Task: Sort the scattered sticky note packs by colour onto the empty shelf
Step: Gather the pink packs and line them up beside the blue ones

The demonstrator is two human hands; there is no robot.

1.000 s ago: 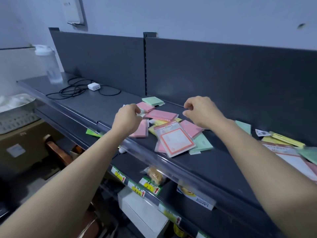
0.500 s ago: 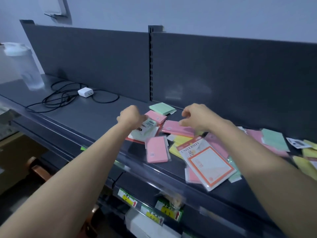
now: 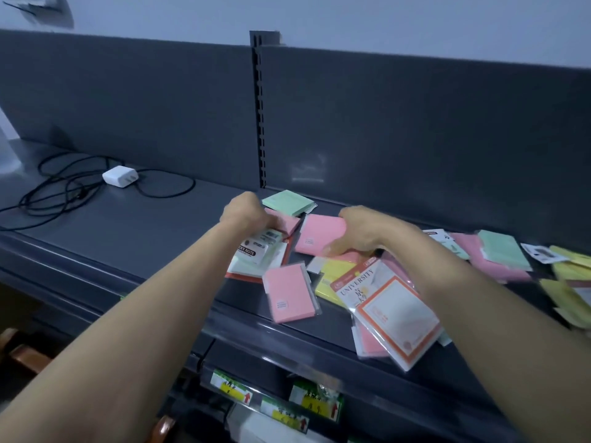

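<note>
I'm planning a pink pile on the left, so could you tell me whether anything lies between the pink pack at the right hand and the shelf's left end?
Yes: the left hand and the labelled white pack by it lie left of that pink pack. Farther left sit a white charger and black cable.

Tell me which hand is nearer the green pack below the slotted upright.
Left. The left hand sits just beside the green pack, at its left edge; the right hand is farther right, gripping the large pink pack.
</note>
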